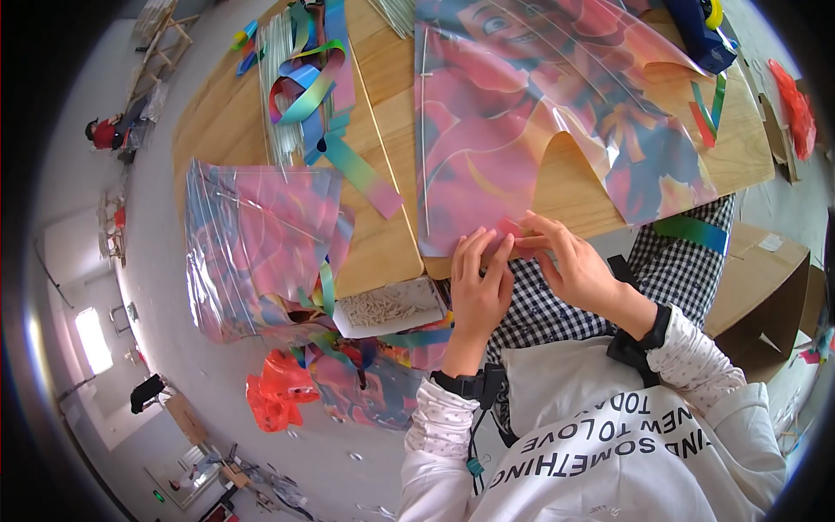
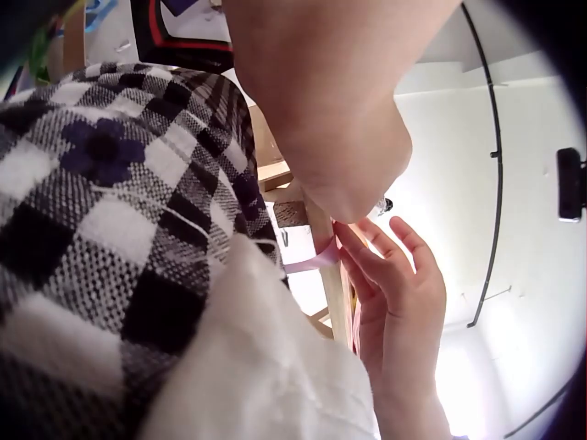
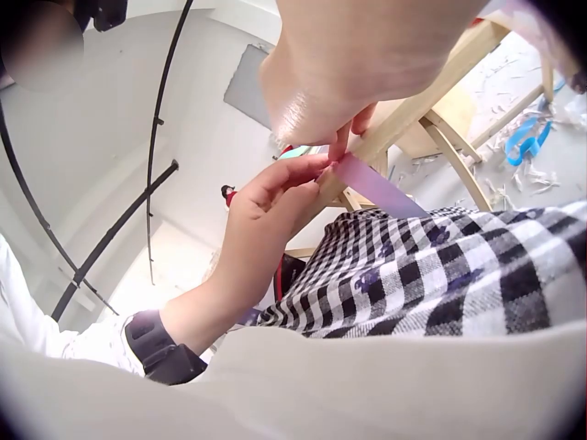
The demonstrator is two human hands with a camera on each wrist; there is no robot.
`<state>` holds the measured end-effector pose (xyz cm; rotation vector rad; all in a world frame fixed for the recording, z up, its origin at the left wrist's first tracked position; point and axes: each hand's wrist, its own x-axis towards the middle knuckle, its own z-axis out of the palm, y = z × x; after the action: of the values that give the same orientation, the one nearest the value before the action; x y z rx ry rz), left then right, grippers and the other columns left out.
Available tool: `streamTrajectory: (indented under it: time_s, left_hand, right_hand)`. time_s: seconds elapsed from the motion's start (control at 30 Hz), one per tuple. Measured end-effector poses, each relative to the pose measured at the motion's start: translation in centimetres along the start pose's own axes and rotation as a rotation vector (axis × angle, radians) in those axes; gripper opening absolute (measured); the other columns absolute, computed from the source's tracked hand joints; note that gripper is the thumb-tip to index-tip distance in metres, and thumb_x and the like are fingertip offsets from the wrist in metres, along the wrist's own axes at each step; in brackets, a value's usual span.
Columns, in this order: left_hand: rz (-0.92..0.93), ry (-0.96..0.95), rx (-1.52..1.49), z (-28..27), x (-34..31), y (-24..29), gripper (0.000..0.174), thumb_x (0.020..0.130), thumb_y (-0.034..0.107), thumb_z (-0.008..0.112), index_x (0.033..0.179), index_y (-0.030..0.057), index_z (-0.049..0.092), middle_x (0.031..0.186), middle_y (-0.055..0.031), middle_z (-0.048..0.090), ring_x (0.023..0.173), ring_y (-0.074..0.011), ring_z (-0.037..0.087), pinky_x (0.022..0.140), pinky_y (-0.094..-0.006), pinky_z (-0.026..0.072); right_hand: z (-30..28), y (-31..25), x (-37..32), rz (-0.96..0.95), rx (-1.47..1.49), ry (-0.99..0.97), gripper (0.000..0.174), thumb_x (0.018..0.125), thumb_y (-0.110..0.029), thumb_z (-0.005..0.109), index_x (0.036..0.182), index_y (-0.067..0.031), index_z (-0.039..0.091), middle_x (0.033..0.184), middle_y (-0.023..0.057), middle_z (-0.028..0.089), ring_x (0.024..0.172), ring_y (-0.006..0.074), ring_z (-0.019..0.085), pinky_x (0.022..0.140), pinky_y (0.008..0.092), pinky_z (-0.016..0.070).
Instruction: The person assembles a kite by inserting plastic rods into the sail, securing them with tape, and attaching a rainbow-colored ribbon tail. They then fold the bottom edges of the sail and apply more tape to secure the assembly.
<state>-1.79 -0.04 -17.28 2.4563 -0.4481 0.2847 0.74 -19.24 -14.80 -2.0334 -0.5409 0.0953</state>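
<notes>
Both hands meet at the near edge of the table, over the lower corner of a large pink printed plastic sheet (image 1: 470,157) with thin rods along it. My left hand (image 1: 480,291) has its fingertips on that corner and its thumb close to the right fingers. The right hand (image 1: 570,265) pinches a pink ribbon (image 3: 381,188) beside the left fingertips. In the right wrist view the ribbon hangs below the table edge toward the lap, and the left hand (image 3: 266,206) grips at its upper end. The left wrist view shows the right hand (image 2: 399,298) with fingers bent at the ribbon (image 2: 316,261).
White rods (image 1: 277,87) and rainbow ribbons (image 1: 374,178) lie on the left table. Another printed sheet (image 1: 252,235) overhangs its edge. Below stands a white box (image 1: 383,326) of small pale pieces. A blue tape dispenser (image 1: 709,39) stands far right; a cardboard box (image 1: 757,270) is beside the lap.
</notes>
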Motion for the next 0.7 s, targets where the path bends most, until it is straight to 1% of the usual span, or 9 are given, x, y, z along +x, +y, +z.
streamTrajectory:
  time_s: [0.13, 0.23, 0.7]
  left_hand:
    - [-0.001, 0.008, -0.006, 0.12, -0.07, -0.05, 0.044, 0.083, 0.005, 0.062, 0.127, 0.0110, 0.066, 0.128, -0.0138, 0.055, 0.125, -0.0347, 0.053, 0.108, -0.0536, 0.0428]
    - [-0.024, 0.014, -0.016, 0.04, 0.02, 0.15, 0.043, 0.083, 0.001, 0.063, 0.125, 0.0116, 0.068, 0.127, -0.0123, 0.057, 0.124, -0.0338, 0.055, 0.108, -0.0519, 0.0420]
    - [-0.010, 0.023, -0.008, 0.10, 0.02, 0.10, 0.043, 0.082, 0.000, 0.063, 0.124, 0.0108, 0.068, 0.126, -0.0120, 0.056, 0.123, -0.0338, 0.055, 0.107, -0.0521, 0.0432]
  right_hand:
    - [-0.10, -0.13, -0.02, 0.004, -0.003, -0.001, 0.064, 0.083, 0.012, 0.053, 0.144, -0.0006, 0.037, 0.123, 0.0161, 0.063, 0.107, 0.0280, 0.068, 0.088, 0.0403, 0.0547]
    - [-0.04, -0.06, -0.16, 0.019, 0.014, -0.005, 0.064, 0.083, 0.012, 0.053, 0.144, -0.0011, 0.038, 0.121, 0.0165, 0.063, 0.107, 0.0278, 0.068, 0.089, 0.0405, 0.0544]
    - [-0.14, 0.17, -0.41, 0.036, 0.030, -0.033, 0.063, 0.084, 0.012, 0.053, 0.143, -0.0019, 0.038, 0.118, 0.0166, 0.063, 0.108, 0.0276, 0.068, 0.090, 0.0404, 0.0534]
